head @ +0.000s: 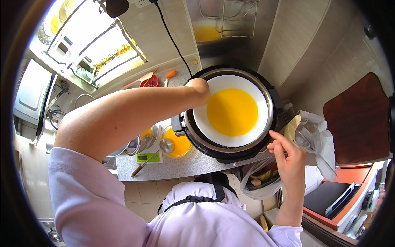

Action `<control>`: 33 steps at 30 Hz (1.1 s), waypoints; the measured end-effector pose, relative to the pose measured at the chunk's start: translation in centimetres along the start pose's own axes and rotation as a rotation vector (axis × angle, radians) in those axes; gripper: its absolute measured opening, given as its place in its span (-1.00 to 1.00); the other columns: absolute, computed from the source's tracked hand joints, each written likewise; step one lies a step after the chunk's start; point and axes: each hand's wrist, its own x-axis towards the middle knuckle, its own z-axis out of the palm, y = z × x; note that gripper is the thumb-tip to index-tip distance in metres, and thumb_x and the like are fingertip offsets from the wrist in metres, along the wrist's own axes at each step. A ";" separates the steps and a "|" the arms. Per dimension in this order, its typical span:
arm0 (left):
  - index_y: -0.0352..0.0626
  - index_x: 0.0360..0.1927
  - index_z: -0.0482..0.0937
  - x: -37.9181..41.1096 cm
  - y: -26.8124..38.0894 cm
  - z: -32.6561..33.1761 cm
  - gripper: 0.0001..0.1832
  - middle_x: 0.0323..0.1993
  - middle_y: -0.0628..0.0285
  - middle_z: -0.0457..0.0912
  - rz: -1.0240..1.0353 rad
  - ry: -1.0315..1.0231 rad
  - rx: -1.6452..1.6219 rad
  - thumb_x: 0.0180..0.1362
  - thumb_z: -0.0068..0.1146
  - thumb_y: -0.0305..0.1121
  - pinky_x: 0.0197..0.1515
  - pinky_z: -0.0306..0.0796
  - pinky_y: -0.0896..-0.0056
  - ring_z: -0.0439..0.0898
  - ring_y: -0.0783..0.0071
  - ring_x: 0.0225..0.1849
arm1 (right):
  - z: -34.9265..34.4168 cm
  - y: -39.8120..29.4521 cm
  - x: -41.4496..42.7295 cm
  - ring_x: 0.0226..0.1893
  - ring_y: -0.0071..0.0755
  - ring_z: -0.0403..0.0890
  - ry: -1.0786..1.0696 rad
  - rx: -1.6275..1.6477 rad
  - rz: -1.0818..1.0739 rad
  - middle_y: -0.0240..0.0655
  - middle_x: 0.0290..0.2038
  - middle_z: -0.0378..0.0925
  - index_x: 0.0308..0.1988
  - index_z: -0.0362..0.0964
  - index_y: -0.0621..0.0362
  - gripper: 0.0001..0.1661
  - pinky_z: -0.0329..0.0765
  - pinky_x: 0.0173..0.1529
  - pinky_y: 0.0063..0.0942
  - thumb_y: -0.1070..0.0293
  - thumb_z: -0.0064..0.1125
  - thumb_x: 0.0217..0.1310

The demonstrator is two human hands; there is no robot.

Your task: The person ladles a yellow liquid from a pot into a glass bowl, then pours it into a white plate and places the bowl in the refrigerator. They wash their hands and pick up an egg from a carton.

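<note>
A white plate [202,123] holding a pool of yellow-orange liquid [232,112], which looks like beaten egg, sits within the metal rim of a black electric pot [213,152]. My left hand [200,89] is bent at the wrist over the plate's upper-left edge. Its fingers are hidden, so its grip cannot be made out. At the pot's lower-right side is my right hand [288,151], its index fingertip at or very near the rim and its thumb apart from that finger. No held object is plain in it.
Left of the pot, a bowl of orange liquid [182,143] with a ladle [167,145] stands beside a green kitchen scale [149,158]. A black cord [172,37] runs up the wall. A plastic bag [259,188] hangs below the counter edge; a crumpled paper bag [314,139] is at right.
</note>
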 end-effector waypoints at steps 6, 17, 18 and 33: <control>0.00 -0.10 0.65 -0.4 -0.2 -0.5 -0.68 -0.12 0.28 0.64 -0.105 -0.003 -0.240 0.01 0.21 -0.39 -0.11 0.46 0.45 0.59 0.32 -0.09 | 0.8 0.9 1.2 -0.58 -0.64 0.49 -0.066 0.198 0.291 -0.35 -0.51 0.57 0.29 0.11 0.25 -0.42 0.48 -0.41 -0.64 0.30 -0.04 0.37; -0.25 -0.14 0.61 -2.5 -2.5 0.4 -0.74 -0.21 0.09 0.63 -0.133 0.097 -0.467 0.09 0.04 -0.48 -0.19 0.50 0.40 0.63 0.26 -0.24 | 2.1 0.3 2.2 -0.58 -0.63 0.53 -0.265 0.552 0.370 -0.28 -0.48 0.57 0.34 -0.06 0.27 -0.38 0.50 -0.47 -0.69 0.23 -0.19 0.43; -0.26 -0.17 0.62 -2.9 -2.5 0.0 -0.75 -0.24 0.06 0.64 -0.219 0.104 -0.701 0.12 -0.02 -0.46 -0.21 0.51 0.37 0.64 0.24 -0.27 | 2.3 0.1 2.2 -0.58 -0.61 0.53 -0.273 0.578 0.362 -0.26 -0.47 0.57 0.35 -0.08 0.27 -0.37 0.51 -0.46 -0.68 0.24 -0.19 0.43; -0.32 -0.05 0.56 -12.8 -3.6 -1.5 -0.69 -0.11 0.07 0.61 -0.329 0.179 -1.781 0.12 -0.02 -0.56 -0.12 0.56 0.39 0.68 0.22 -0.19 | 1.9 -2.4 3.7 -0.58 -0.60 0.58 -0.161 0.586 0.203 -0.26 -0.47 0.60 0.34 -0.02 0.23 -0.33 0.54 -0.46 -0.71 0.25 -0.09 0.35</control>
